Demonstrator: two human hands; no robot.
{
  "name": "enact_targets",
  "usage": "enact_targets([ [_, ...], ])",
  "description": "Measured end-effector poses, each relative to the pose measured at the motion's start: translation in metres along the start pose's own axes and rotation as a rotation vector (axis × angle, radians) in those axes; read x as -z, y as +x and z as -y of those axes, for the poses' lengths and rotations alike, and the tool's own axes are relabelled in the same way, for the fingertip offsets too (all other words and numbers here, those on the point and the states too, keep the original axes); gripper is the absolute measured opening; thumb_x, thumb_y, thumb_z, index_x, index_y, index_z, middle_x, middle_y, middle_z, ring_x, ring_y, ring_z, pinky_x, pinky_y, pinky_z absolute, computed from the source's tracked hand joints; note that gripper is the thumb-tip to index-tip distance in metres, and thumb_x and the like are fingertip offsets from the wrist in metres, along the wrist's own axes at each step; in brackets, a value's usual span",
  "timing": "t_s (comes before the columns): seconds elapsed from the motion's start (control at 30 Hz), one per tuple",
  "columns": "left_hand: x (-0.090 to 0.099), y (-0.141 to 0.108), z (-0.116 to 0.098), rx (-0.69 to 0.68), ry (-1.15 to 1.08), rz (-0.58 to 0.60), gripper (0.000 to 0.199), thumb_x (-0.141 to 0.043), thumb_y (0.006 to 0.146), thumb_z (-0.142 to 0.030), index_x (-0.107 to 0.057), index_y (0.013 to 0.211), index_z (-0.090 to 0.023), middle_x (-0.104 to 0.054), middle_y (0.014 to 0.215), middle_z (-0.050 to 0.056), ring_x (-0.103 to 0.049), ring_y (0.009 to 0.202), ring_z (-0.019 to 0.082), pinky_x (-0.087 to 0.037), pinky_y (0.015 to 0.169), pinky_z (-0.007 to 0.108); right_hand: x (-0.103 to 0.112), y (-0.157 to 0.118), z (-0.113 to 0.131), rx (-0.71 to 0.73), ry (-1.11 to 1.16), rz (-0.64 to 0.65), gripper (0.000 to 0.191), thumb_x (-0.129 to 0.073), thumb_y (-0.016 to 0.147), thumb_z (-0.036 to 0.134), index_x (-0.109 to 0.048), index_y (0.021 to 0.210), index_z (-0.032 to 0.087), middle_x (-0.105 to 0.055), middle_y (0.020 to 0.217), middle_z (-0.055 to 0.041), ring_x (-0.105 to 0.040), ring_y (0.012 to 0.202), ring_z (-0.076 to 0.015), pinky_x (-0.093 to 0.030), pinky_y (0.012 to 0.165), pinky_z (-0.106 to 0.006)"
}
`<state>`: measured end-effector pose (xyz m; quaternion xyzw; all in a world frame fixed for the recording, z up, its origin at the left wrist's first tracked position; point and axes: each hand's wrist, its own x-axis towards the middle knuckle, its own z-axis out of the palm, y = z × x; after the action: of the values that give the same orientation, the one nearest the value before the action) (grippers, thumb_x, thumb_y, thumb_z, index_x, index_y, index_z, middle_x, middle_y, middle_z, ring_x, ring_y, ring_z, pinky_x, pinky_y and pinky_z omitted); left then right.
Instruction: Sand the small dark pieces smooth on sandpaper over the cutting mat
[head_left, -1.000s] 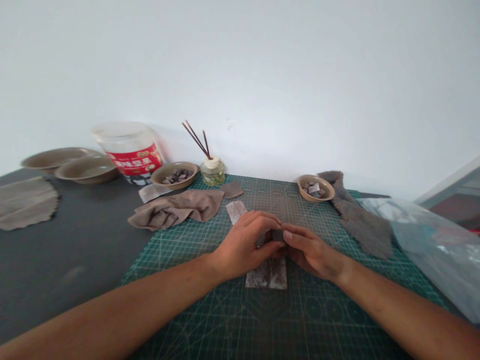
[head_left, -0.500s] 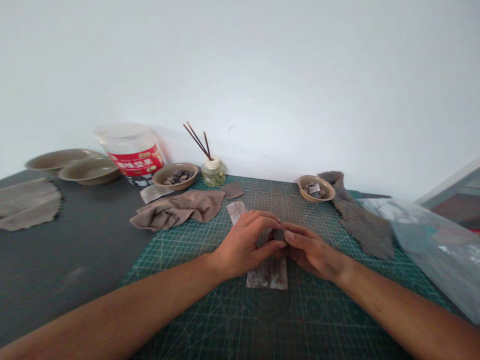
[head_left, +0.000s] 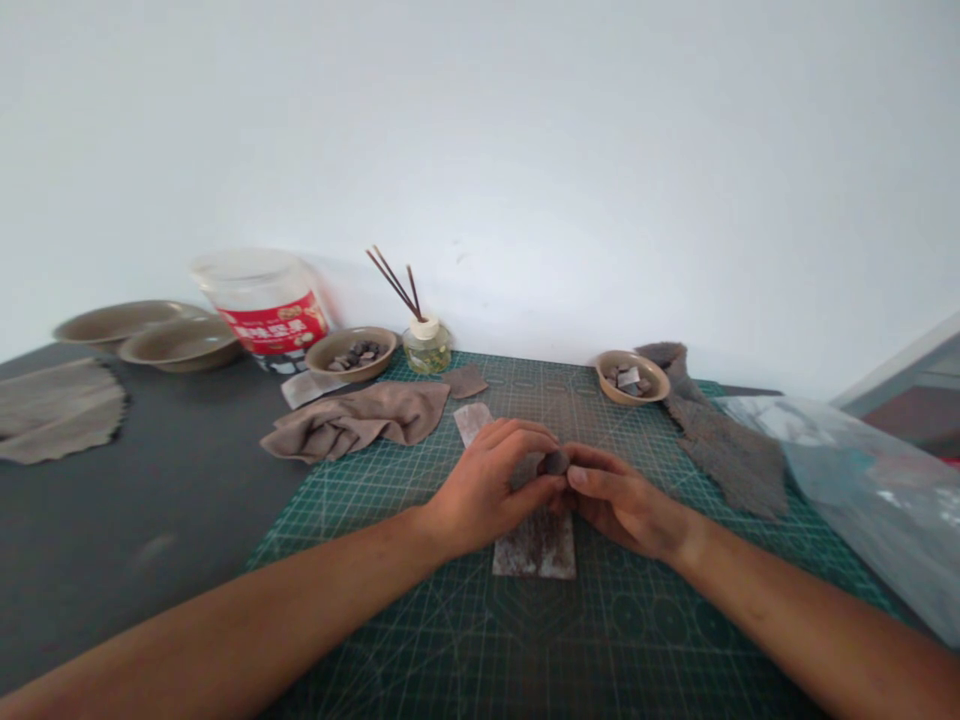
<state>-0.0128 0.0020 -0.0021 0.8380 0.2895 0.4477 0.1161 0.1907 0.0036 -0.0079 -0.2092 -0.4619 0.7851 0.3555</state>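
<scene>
Hands pinch a dark stone; green cutting mat beneath; white wall behind

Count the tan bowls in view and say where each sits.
4. A far-left bowl and the bowl beside it sit on the table; a stone-filled bowl and a bowl of small pieces sit by the cutting mat's far edge.

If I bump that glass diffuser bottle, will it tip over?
The squat bottle probably resists tipping: its base looks wide for its height. Its yellowish contents likely add weight. The thin sticks lean sideways and would probably shift easily.
</scene>
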Motion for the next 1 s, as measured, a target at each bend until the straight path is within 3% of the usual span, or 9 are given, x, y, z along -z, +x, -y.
enact_targets([
  [1.0,0.0,0.0009,-0.0017,0.015,0.004,0.017,0.024,-0.071,0.086,-0.019,-0.057,0.105,-0.02,-0.067,0.108,0.003,-0.062,0.103,0.018,-0.046,0.091,0.033,0.0018,0.0004,-0.0028,0.013,0.025,-0.045,0.021,-0.077,0.085,0.03,-0.072,0.101,0.017,-0.064,0.091,-0.0022,-0.061,0.081,-0.0122,-0.052,0.076,-0.022],
])
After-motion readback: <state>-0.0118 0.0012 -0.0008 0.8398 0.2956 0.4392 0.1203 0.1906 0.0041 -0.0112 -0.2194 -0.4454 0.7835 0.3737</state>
